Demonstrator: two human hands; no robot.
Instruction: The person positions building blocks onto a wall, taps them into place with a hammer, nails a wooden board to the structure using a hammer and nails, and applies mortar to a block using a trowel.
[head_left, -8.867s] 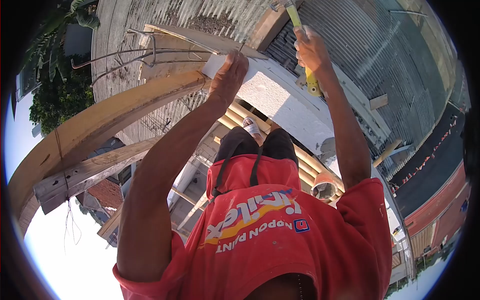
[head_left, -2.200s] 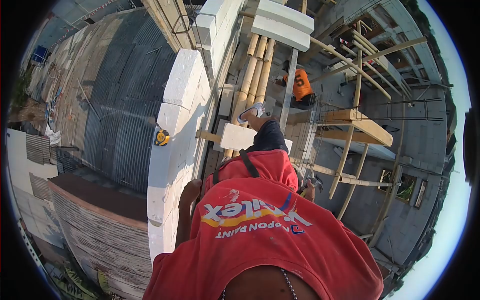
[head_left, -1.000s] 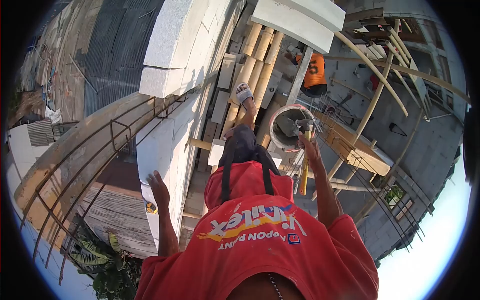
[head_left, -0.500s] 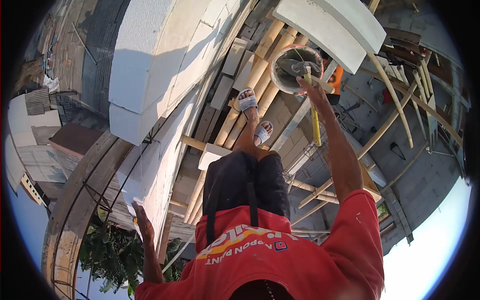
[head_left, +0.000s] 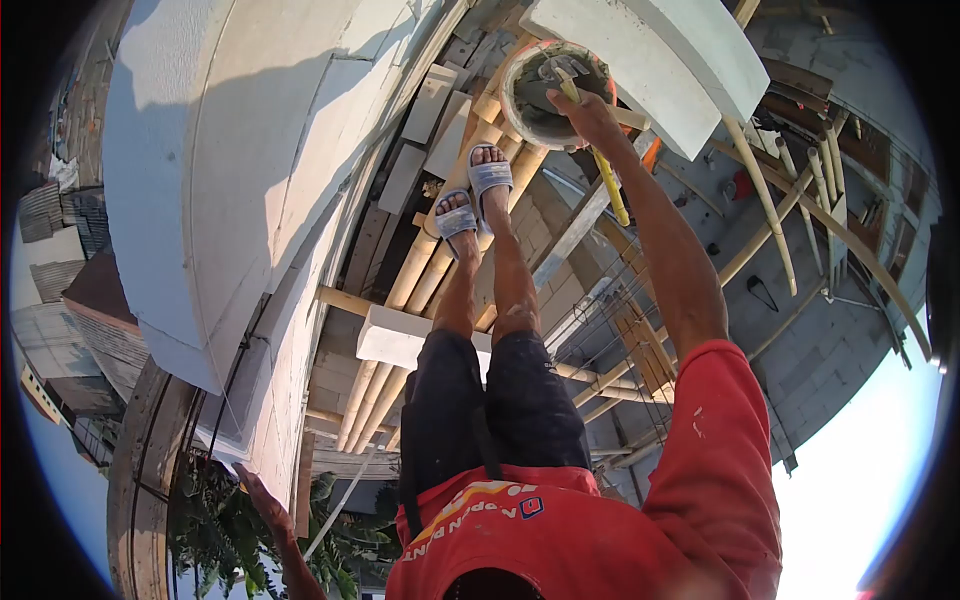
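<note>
My right hand is closed around a long yellow-handled tool. The tool's grey head lies inside a round bucket lined with wet grey mortar, and its handle sticks out below my hand. The bucket stands beyond my feet, beside a pale block. Over on the left, my left hand holds nothing, its fingers stretched out. It is by the lower end of the white block wall; whether the fingertips touch the wall, I cannot tell.
My sandalled feet stand on bamboo poles. A white block lies across the poles near my legs. More bamboo props lean at the right over a lower grey floor. Pale curved-looking blocks sit past the bucket.
The view has shifted, and my feet now stand closer together, nearer the bucket. My right hand and the tool are now closer over the bucket. My left hand stays down by the wall.
</note>
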